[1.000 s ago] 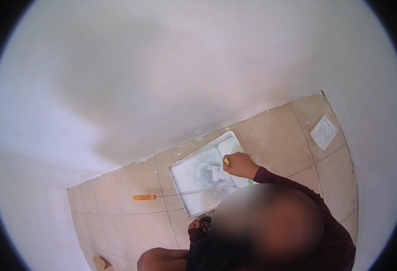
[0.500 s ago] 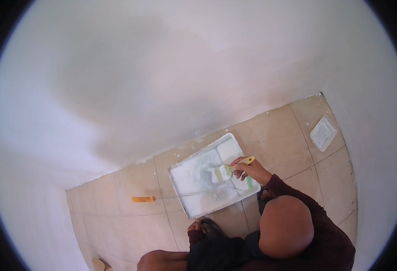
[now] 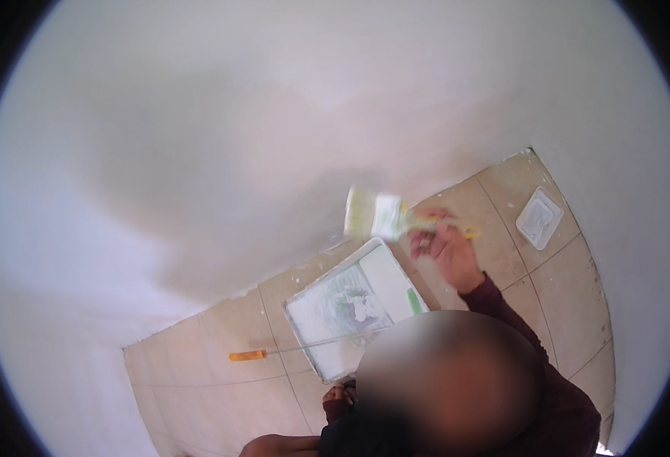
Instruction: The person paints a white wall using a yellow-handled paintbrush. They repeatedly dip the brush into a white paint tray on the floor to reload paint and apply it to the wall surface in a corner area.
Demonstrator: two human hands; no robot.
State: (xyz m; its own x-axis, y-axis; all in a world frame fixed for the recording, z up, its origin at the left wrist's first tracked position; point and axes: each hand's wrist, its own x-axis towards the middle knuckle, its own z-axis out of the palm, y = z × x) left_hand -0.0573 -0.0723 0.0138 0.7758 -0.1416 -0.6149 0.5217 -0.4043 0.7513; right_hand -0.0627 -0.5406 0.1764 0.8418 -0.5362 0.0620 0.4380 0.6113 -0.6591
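My right hand (image 3: 445,245) grips a wide paintbrush (image 3: 384,215) by its yellow handle. The brush is raised in front of the wall, its pale bristles pointing left, slightly blurred by motion. I cannot tell whether the bristles touch the wall. Below it on the floor is a white paint tray (image 3: 297,324) with white paint and green streaks in it. Across the tray lies the thin metal rod of a tool with an orange handle (image 3: 247,356); its far end is hidden. Beside the tray's near edge rests my left hand (image 3: 338,393), fingers curled, no object visible in them.
The pale wall (image 3: 274,137) has damp-looking darker patches and meets the tiled floor (image 3: 213,335) along a slanting edge. Near the right corner lies a small white plastic container (image 3: 539,218). A blurred rounded shape covers the tray's lower right corner.
My right hand has lifted the paintbrush out of the tray, up and away toward the wall. My left hand stays low beside the tray. The view has shifted slightly.
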